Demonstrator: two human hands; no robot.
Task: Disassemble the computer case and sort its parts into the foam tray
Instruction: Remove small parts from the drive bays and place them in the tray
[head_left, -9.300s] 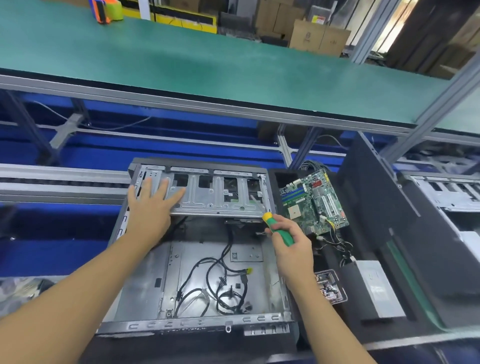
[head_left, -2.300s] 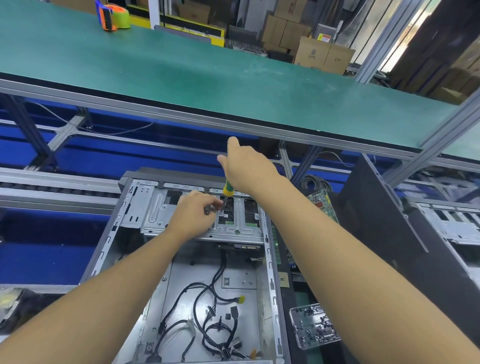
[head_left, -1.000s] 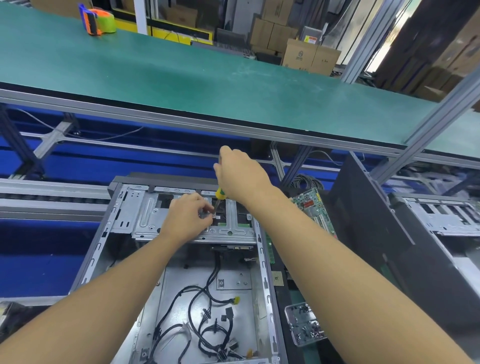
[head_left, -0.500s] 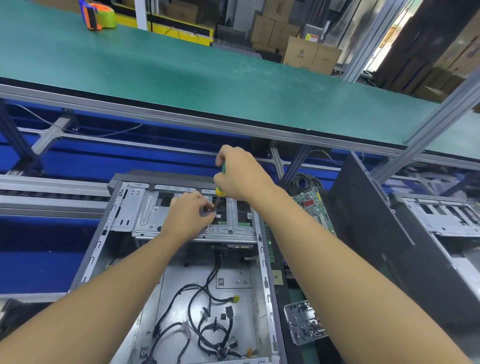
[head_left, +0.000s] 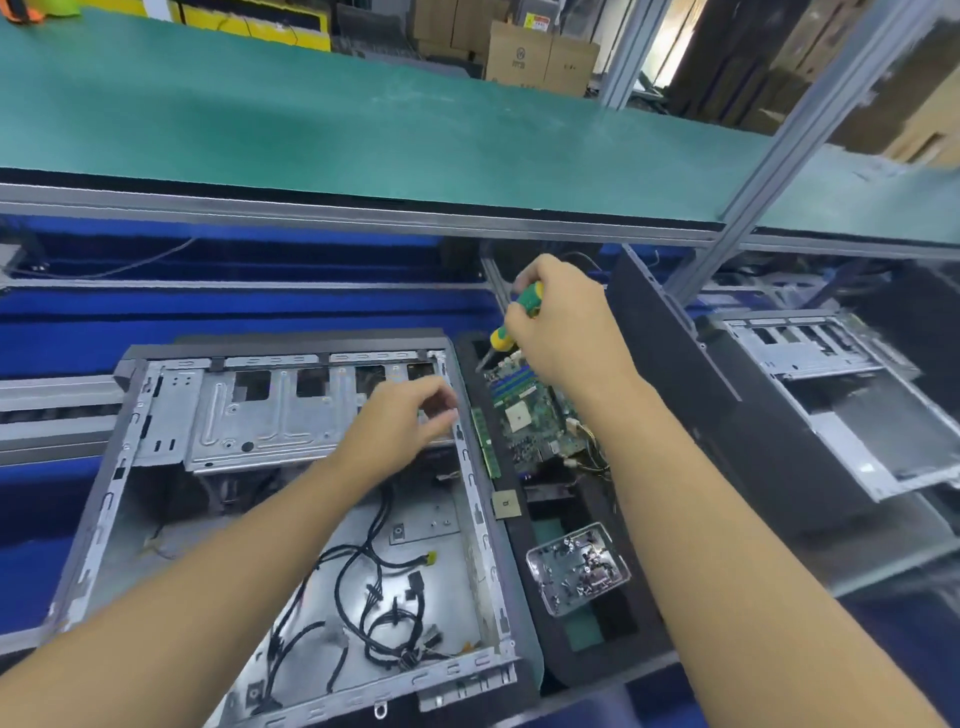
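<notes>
The open computer case (head_left: 124, 467) lies flat in front of me, with loose black cables (head_left: 384, 597) on its floor. At its far end sits the metal drive cage (head_left: 270, 415). My left hand (head_left: 400, 421) hovers over the cage's right end, thumb and fingers pinched on what looks like a small screw, blurred. My right hand (head_left: 566, 327) grips a green and yellow screwdriver (head_left: 522, 312), tip down, above the motherboard (head_left: 530, 421) in the black foam tray (head_left: 587, 654) to the right of the case.
The foam tray also holds a RAM stick (head_left: 485, 441), a CPU chip (head_left: 506, 504) and a clear dish of screws (head_left: 576, 566). A black side panel (head_left: 701, 415) leans behind the tray. A second open case (head_left: 841, 395) stands at right. A green-topped shelf (head_left: 363, 130) runs overhead.
My right hand has lifted the screwdriver off the drive cage and carried it right, over the foam tray. My left hand has moved right along the cage, fingers still pinched.
</notes>
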